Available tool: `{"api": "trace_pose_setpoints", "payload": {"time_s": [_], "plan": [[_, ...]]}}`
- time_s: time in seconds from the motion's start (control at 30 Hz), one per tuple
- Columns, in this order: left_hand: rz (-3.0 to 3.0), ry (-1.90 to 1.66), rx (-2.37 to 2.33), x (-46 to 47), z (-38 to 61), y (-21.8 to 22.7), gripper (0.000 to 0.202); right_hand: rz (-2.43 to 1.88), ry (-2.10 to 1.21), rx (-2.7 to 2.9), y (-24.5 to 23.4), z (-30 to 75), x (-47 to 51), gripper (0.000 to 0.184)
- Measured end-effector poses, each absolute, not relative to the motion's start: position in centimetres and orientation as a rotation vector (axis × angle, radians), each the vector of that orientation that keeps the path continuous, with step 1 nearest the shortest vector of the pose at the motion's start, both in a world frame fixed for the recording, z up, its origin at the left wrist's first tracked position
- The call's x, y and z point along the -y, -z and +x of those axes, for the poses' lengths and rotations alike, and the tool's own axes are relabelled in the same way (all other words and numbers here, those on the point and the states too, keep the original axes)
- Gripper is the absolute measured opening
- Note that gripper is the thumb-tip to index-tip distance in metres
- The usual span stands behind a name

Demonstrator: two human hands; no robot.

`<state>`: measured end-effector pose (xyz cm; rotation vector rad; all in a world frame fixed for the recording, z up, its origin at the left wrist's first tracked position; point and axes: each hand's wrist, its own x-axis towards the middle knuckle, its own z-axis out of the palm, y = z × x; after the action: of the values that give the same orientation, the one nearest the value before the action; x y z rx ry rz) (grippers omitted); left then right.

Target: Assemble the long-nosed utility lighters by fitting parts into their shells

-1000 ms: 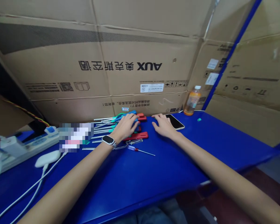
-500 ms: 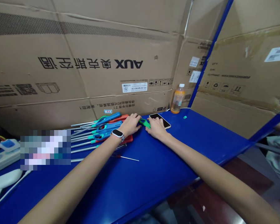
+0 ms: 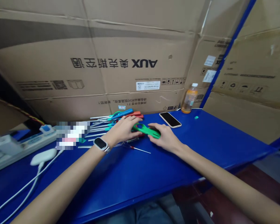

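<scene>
A green plastic lighter handle (image 3: 147,129) lies across the blue table (image 3: 200,146), and both my hands grip it. My left hand (image 3: 122,130), with a smartwatch on its wrist, closes on the handle's left end. My right hand (image 3: 164,137) wraps round its right end. Just behind my left hand lies a pile of long lighters (image 3: 114,119) with blue, teal and red handles and thin metal stems. A small red-handled screwdriver (image 3: 136,148) rests on the table below my hands.
A phone (image 3: 170,119) lies face up behind my right hand, and an orange drink bottle (image 3: 189,99) stands by the cardboard boxes (image 3: 121,62). A power strip (image 3: 21,143) and a white charger with cables (image 3: 43,156) sit at the left. A small green cap (image 3: 196,117) lies near the bottle.
Both hands have drawn back from the pile and phone toward me, bringing the green lighter handle with them. The camera view swung right and back.
</scene>
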<state>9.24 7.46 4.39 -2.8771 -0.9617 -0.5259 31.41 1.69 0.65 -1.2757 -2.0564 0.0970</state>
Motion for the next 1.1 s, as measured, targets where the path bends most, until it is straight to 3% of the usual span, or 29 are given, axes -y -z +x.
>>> {"api": "trace_pose_setpoints", "payload": {"time_s": [0.3, 0.67, 0.87, 1.1], "plan": [[-3.014, 0.514, 1.348, -0.1, -0.5, -0.8, 0.028, -0.813, -0.289, 2.527, -0.2, 23.4, 0.3, 0.038], [-3.126, 0.732, 1.527, -0.8, -1.6, 0.3, 0.038, -0.772, -0.270, 2.531, 0.4, 22.8, -0.8, 0.027], [-3.135, 0.798, 1.535, -0.8, -1.8, 0.3, 0.054, -0.843, -0.355, 2.361, 0.8, 22.4, -1.7, 0.025], [-3.046, 1.031, 1.363, -0.5, -1.8, -0.7, 0.034, -0.801, -0.497, 2.268, 0.2, 20.9, -2.8, 0.022]]}}
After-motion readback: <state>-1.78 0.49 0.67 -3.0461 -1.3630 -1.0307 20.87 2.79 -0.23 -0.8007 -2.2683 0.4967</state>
